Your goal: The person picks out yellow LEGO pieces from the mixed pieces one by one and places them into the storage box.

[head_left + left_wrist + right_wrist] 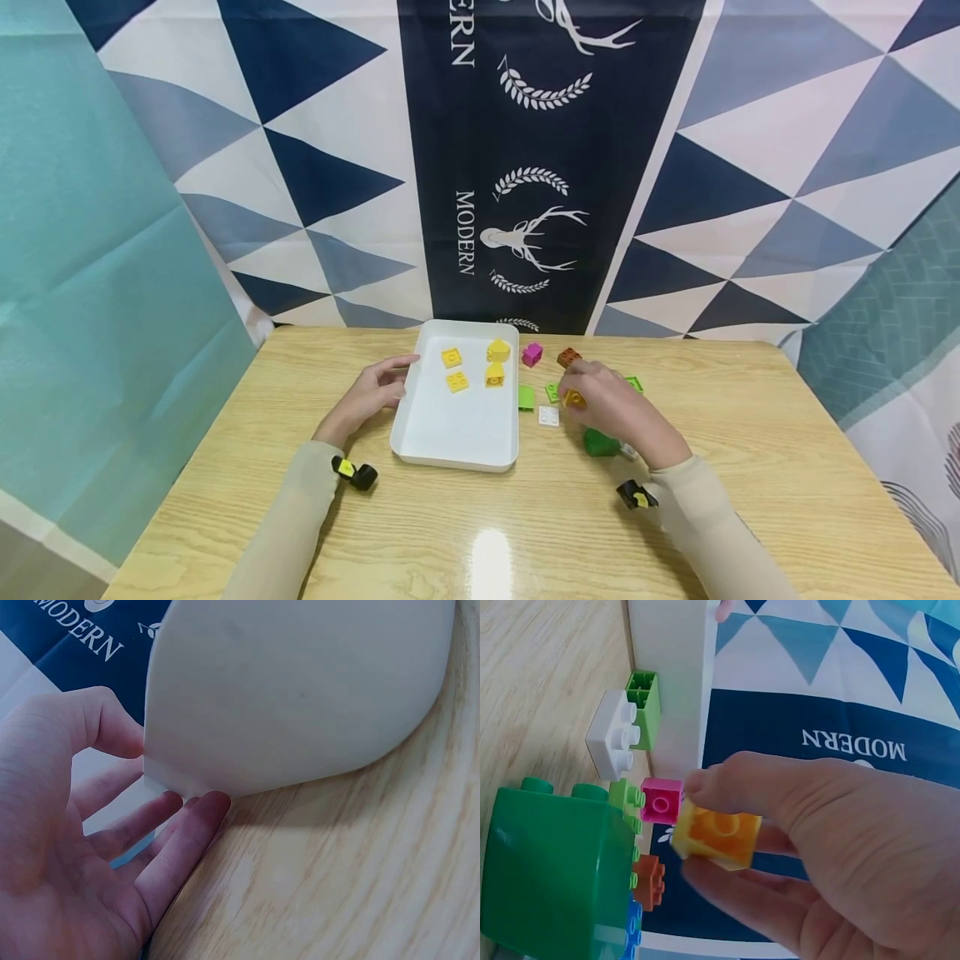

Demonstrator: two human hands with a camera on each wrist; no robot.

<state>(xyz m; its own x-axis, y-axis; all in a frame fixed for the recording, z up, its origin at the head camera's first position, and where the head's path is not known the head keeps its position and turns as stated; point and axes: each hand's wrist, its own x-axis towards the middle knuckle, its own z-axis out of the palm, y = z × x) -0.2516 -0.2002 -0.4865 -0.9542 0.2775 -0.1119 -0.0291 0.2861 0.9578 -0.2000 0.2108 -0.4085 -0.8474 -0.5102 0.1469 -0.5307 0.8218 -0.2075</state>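
My right hand (pixel 603 404) pinches a yellow toy brick (pixel 721 834) between thumb and fingertips, above the loose bricks right of the tray. The brick's hollow underside with its round tube shows in the right wrist view. My left hand (pixel 371 393) rests its fingertips against the left side of the white tray (pixel 457 446), its fingers fairly straight in the left wrist view. Inside the tray lie two flat yellow bricks (pixel 457 382) at the left and two taller yellow pieces (pixel 498 350) at the right.
Right of the tray lie a magenta brick (pixel 532 354), a brown brick (pixel 568 357), a white brick (pixel 549 416), light green bricks (pixel 527 398) and a large green block (pixel 600 442). A blue piece (pixel 633 930) shows beside that block. Patterned cloth (pixel 360 167) hangs behind the table.
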